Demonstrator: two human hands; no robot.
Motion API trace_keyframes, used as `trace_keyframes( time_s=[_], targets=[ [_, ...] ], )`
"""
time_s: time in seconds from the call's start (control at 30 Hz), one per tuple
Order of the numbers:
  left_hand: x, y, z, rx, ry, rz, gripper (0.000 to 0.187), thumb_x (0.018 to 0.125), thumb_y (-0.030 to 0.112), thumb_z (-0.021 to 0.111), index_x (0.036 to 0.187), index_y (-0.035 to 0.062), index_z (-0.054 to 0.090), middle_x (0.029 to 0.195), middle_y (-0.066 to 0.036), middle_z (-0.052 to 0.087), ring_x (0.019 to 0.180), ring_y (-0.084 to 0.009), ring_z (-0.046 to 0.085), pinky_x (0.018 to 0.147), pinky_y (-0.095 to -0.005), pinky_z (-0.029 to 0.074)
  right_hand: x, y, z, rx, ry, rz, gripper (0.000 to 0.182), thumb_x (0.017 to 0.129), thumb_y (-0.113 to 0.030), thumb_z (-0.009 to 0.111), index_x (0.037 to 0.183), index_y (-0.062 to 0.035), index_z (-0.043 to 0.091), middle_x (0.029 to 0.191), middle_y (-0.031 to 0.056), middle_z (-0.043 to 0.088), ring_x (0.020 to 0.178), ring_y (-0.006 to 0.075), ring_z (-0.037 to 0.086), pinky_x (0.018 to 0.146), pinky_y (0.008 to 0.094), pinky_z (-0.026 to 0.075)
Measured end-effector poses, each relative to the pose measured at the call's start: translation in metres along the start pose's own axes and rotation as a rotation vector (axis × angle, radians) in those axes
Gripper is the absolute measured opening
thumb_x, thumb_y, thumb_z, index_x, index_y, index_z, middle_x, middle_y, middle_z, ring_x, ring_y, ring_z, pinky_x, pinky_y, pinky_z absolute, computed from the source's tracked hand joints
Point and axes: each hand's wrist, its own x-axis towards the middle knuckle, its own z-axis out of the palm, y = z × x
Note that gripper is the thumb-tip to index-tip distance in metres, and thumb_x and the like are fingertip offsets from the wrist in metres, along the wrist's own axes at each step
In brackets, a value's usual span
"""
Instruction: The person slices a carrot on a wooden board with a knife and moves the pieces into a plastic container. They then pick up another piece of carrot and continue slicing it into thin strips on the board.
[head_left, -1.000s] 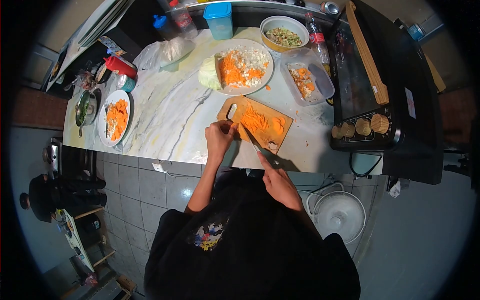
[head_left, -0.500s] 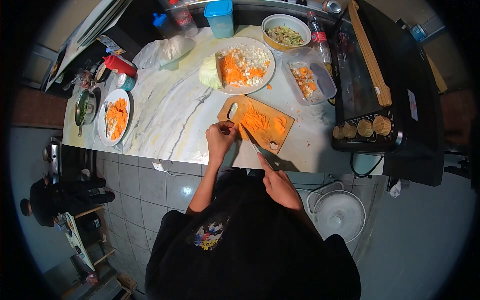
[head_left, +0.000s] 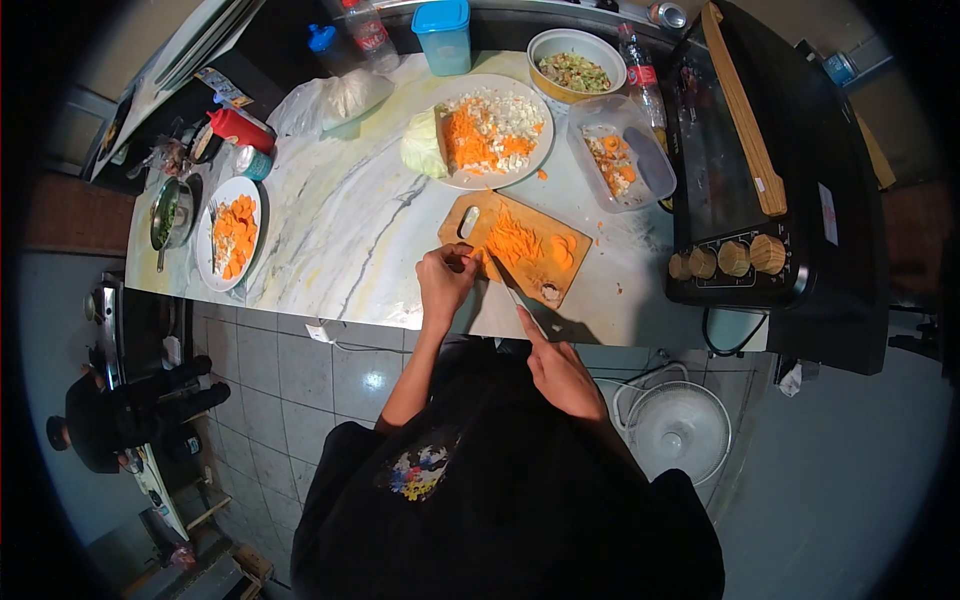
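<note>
Wrapped around the handle of a kitchen knife (head_left: 513,287), my right hand (head_left: 563,375) angles the blade up onto a wooden cutting board (head_left: 570,232). My left hand (head_left: 446,280) pinches a piece of carrot (head_left: 480,257) at the board's left edge, close beside the blade tip. Carrot shreds (head_left: 513,238) are heaped in the middle of the board. A few carrot slices (head_left: 563,250) lie toward its right side. Behind the board, a large plate (head_left: 480,181) carries shredded carrot, chopped white bits and a cabbage chunk (head_left: 424,147).
A plastic container (head_left: 655,172) with carrot scraps and a bowl of chopped vegetables (head_left: 615,60) stand behind right. The black oven (head_left: 720,240) borders the right side. Left are a plate of carrots (head_left: 250,190) and a pot (head_left: 181,215). Another person (head_left: 100,425) stands at far left.
Both hands stay almost in place at the board, the knife still beside the carrot piece. The view shifts slightly. The other person at far left has moved a little to the right.
</note>
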Motion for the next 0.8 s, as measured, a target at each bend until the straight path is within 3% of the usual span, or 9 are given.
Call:
trace_keyframes(
  time_s=[0.23,0.33,0.57,0.8],
  targets=[
    [-0.001,0.001,0.001,0.001,0.007,-0.016,0.02,0.076,0.011,0.078,0.087,-0.0048,0.073,0.069,-0.014,0.071,0.06,-0.019,0.07,0.061,-0.0293,0.054,-0.002,-0.003,0.005,-0.043,0.017,-0.018,0.075,0.088,-0.004,0.056,0.153,-0.0173,0.021,0.075,0.0277,0.063,0.075,0.0479,0.061,0.074,0.0541,0.048],
    [-0.002,0.002,0.001,-0.003,0.01,-0.009,0.021,0.077,0.011,0.079,0.087,-0.0056,0.073,0.07,-0.014,0.071,0.061,-0.0187,0.07,0.061,-0.0291,0.054,-0.003,-0.01,0.001,-0.059,-0.032,0.066,0.077,0.087,0.001,0.055,0.154,-0.017,0.022,0.083,0.0266,0.063,0.082,0.0467,0.058,0.081,0.0503,0.045],
    [-0.004,0.001,0.002,0.005,0.028,0.003,0.022,0.077,0.014,0.078,0.089,-0.0045,0.074,0.071,-0.013,0.071,0.062,-0.0181,0.07,0.062,-0.0293,0.053,-0.001,-0.012,0.005,-0.105,-0.066,0.093,0.079,0.087,-0.001,0.054,0.155,-0.0183,0.018,0.08,0.0286,0.063,0.08,0.0477,0.059,0.08,0.0519,0.045],
    [-0.011,0.005,-0.001,-0.012,0.02,-0.041,0.024,0.077,0.017,0.078,0.09,-0.0029,0.075,0.072,-0.012,0.072,0.064,-0.0184,0.07,0.064,-0.0302,0.054,-0.003,-0.011,0.02,-0.204,-0.08,0.032,0.086,0.083,0.001,0.054,0.155,-0.0082,0.008,0.071,0.0301,0.061,0.069,0.0482,0.062,0.07,0.0544,0.05]
  ],
)
